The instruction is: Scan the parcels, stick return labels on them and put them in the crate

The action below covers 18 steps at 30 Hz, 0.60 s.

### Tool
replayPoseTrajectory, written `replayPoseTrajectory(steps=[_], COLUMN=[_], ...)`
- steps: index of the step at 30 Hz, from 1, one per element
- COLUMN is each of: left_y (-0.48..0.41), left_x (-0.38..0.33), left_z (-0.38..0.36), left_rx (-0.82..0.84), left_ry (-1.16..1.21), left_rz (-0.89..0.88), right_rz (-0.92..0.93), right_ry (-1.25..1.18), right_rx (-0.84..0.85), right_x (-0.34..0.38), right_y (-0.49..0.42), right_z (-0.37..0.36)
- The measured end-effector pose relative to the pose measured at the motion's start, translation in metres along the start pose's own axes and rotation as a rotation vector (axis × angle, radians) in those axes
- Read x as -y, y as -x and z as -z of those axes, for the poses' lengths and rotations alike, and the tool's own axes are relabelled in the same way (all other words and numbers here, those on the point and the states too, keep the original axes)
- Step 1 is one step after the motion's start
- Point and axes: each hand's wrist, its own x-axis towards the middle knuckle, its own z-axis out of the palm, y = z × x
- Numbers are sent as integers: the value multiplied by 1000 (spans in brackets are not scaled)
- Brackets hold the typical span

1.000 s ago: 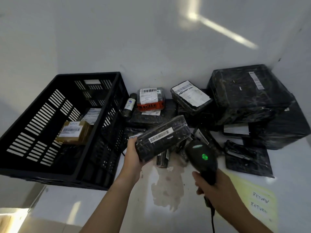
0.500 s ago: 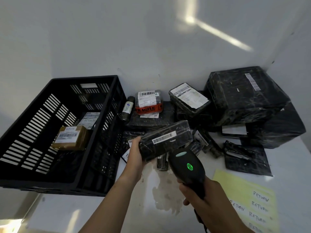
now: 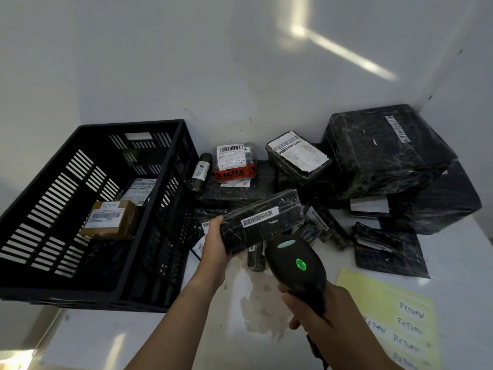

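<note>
Held parcel point(image 3: 264, 220): black-wrapped, barcode upward, gripped at its left end by the left hand point(image 3: 216, 244), raised over the table point(image 3: 186, 337), just right of the crate point(image 3: 133, 124).
Scanner point(image 3: 296, 265): handle clasped by the curled fingers of the right hand point(image 3: 314, 313) (green light lit), head near the parcel.
Crate contents: brown parcel point(image 3: 110, 220) marked RETURN.
Label sheet point(image 3: 394, 316): yellow, laid at right.

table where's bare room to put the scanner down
The stained table strip between the crate and the yellow label sheet is bare. So is the table right of the flat black mailer. Behind, parcels crowd from the crate wall to the far right corner.
</note>
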Motion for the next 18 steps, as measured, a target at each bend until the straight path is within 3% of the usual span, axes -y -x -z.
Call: replayPoseTrajectory(steps=[8, 13, 18], left_y=[-3, 1, 12], left_x=[4, 9, 32], left_z=[1, 5, -3], left_rx=[-18, -97, -82], left_ry=[-8, 103, 121], left_rz=[-18, -34, 8], right_rz=[-54, -247, -307], right_ry=[23, 240, 301], right_rx=[-67, 141, 133], right_x=[-19, -104, -156], right_y=[-12, -52, -81], right_z=[-6, -20, -51])
